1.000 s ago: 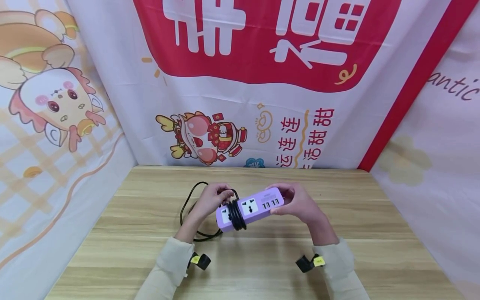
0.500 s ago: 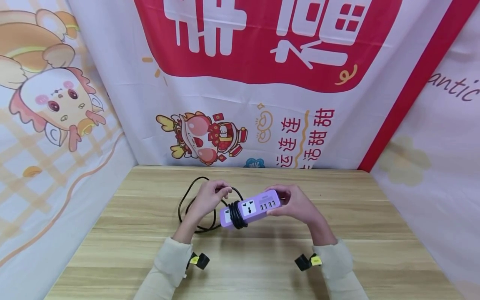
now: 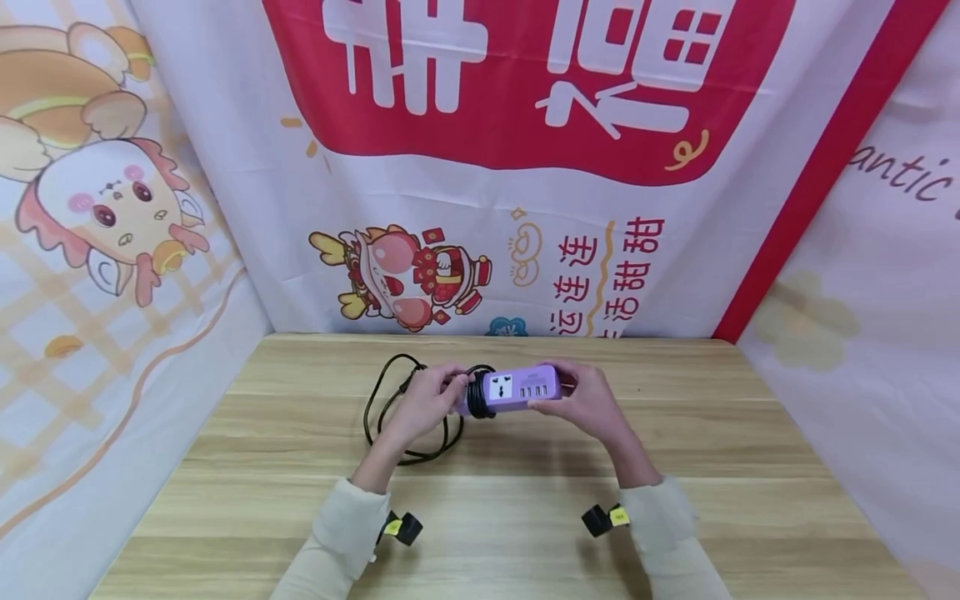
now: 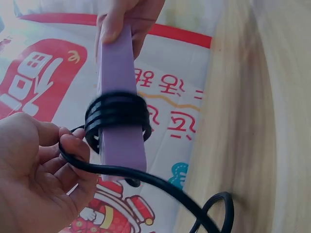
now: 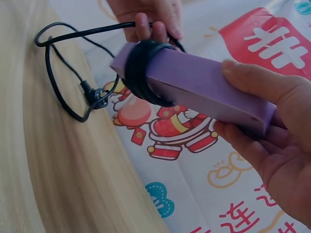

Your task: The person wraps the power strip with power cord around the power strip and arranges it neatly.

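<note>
A purple power strip (image 3: 525, 388) with white sockets and several USB ports is held above the table. My right hand (image 3: 588, 402) grips its right end, thumb on one side and fingers on the other in the right wrist view. Several turns of black cord (image 4: 119, 115) are wound round the strip near its other end. My left hand (image 3: 427, 404) pinches the cord's loose run between thumb and fingers, beside the coil, as the left wrist view shows. From there the cord hangs in loops to the left, and its black plug (image 5: 92, 95) shows in the right wrist view.
A light wood-grain table (image 3: 525, 517) lies beneath both hands. Printed cloth (image 3: 450, 192) hangs at the back, and more covers the left and right sides. Each wrist wears a small black camera, such as the left one (image 3: 408, 528).
The power strip has tilted nearer to level and risen slightly in the head view. My left hand has come closer to the coil and now covers the strip's left end; the loose loops have shifted.
</note>
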Available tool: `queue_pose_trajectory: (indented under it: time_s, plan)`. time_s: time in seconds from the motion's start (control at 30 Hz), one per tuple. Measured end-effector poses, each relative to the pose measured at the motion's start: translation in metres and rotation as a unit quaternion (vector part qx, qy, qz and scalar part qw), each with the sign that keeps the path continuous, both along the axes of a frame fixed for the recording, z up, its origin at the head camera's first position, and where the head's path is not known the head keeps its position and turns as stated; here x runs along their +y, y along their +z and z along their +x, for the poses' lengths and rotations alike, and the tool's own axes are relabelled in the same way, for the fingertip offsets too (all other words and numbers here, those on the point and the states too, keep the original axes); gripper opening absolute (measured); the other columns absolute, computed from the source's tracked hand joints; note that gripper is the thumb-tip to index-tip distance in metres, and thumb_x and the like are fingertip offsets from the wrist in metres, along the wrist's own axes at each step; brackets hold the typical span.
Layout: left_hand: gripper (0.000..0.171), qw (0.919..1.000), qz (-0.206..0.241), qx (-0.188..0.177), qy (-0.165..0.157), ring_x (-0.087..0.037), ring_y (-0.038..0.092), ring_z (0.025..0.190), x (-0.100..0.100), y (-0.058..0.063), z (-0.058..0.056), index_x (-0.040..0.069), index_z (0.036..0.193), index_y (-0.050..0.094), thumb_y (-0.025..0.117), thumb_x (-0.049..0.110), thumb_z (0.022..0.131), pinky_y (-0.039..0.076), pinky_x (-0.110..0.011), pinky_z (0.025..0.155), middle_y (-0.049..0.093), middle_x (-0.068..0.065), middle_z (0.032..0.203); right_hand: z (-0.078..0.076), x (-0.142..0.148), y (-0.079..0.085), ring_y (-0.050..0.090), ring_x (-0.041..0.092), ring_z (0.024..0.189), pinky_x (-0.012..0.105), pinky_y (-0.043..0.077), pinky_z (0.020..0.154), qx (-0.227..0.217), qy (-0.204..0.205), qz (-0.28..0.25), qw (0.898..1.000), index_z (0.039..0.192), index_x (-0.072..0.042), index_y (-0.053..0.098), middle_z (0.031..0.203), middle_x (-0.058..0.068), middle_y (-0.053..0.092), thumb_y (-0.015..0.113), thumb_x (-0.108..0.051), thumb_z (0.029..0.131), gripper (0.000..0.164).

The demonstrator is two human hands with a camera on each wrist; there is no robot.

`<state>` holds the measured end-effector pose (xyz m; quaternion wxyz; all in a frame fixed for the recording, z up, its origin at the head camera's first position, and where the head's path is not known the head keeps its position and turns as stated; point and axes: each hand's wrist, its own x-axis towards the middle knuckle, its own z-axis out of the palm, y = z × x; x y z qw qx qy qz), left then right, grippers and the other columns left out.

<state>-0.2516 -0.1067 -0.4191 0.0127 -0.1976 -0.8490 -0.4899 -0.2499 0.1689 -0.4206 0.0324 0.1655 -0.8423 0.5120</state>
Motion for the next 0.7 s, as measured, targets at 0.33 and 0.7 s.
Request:
queue_pose_trajectory:
  time_s: [0.33, 0.7]
  plan:
    - [0.018, 0.9997, -0.008, 0.014, -0.018, -0.020, 0.059, 0.055, 0.007, -0.002, 0.003, 0.009, 0.093, 0.061, 0.051, 0.018, 0.105, 0.036, -0.021, 0.048, 0.061, -0.006, 0.063, 0.000, -0.008, -0.002, 0.067, 0.028, 0.109, 0.034, 0.058, 0.089, 0.035, -0.036, -0.011, 0.999, 0.128, -0.007, 0.064, 0.122, 0.014, 0.067, 0.087, -0.015, 0.076, 0.057]
    - [0.024, 0.9966, -0.022, 0.063, -0.049, -0.016, 0.063, 0.064, 0.017, -0.006, 0.005, 0.010, 0.085, 0.057, 0.047, 0.017, 0.106, 0.048, -0.024, 0.069, 0.066, -0.006, 0.068, -0.005, -0.005, -0.007, 0.066, 0.031, 0.110, 0.026, 0.058, 0.086, 0.042, -0.091, -0.053, 0.994, 0.132, -0.008, 0.061, 0.124, 0.016, 0.066, 0.087, -0.020, 0.077, 0.061]
